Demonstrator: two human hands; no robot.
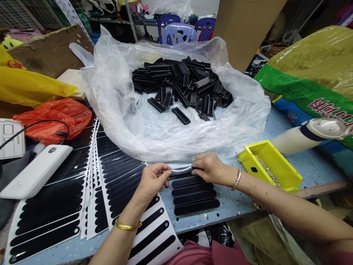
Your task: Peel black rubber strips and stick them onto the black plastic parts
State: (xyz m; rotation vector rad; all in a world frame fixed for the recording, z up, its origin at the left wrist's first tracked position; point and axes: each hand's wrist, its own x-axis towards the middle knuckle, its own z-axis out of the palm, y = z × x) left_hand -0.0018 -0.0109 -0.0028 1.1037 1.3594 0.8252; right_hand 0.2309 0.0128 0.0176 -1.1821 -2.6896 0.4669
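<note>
A glossy black adhesive strip (180, 170) stretches between my two hands, just above a column of rounded black bars (196, 207) lying on the table. My left hand (154, 179) pinches its left end between thumb and fingers. At the other end, my right hand (211, 168) is closed on the strip, with the fingertips partly hidden. Whether the strip touches a bar beneath it, I cannot tell. Beside my left forearm lies a white backing sheet (162, 230) bearing black strips, some of its places bare.
A clear plastic bag (118, 125) full of black slotted plastic pieces (182, 79) spreads behind my hands. A yellow bin (286, 180) with small metal parts and a white bottle (292, 140) stand right. More strip sheets (52, 209) and a white power bank (35, 171) lie left.
</note>
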